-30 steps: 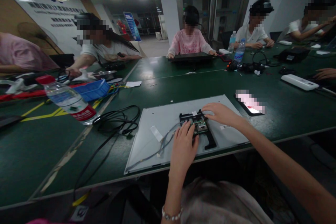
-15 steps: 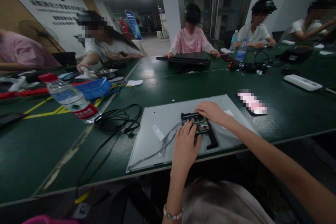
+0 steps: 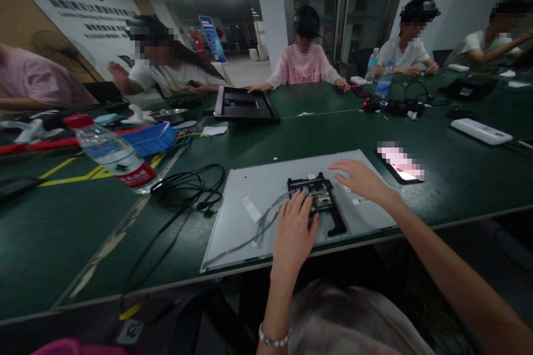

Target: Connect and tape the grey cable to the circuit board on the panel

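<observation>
A flat grey display panel [image 3: 233, 233] lies on the table in front of me, with a green circuit board [image 3: 322, 197] in a black plastic bracket [image 3: 336, 221] on top of it. My left hand [image 3: 295, 224] rests over the left part of the board, its fingers spread and laid on it. Grey cables [image 3: 266, 221] run from the board's left side across the panel, partly hidden by that hand. Off to the right of the bracket, my right hand [image 3: 361, 179] is above the panel with fingers apart, holding nothing.
Right of the panel lies a phone [image 3: 402, 165]; beyond it is a white power strip [image 3: 481, 131]. To the left are a tangled black cable [image 3: 195, 191], a tilted water bottle [image 3: 116, 158] and a blue basket [image 3: 152, 140]. Across the table, a person touches a black frame [image 3: 245, 105].
My right hand has moved right, off the bracket's upper edge. My left hand has stayed put. Across the table, the black frame has shifted left and tilted up; another person's hand has risen.
</observation>
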Tool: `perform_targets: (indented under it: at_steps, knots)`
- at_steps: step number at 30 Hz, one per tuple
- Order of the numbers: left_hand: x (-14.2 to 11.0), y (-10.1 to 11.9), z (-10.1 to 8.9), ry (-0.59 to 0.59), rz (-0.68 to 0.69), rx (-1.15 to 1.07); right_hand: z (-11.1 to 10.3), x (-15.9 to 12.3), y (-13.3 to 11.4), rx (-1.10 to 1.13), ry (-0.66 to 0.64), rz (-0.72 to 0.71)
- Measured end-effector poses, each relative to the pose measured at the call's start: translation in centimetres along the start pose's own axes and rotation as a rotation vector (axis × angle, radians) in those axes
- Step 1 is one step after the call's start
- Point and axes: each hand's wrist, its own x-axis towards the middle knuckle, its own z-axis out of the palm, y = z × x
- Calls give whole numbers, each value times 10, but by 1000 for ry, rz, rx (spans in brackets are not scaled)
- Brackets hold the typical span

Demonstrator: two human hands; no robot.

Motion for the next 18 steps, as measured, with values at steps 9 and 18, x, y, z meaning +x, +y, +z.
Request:
perform_targets:
  at_steps: [9, 18]
  knots:
    - [1, 1, -1, -10, -7, 1, -16, -58, 21, 6, -42, 43]
    - [1, 1, -1, -12, -7, 9, -11, -64, 33, 8, -107, -50]
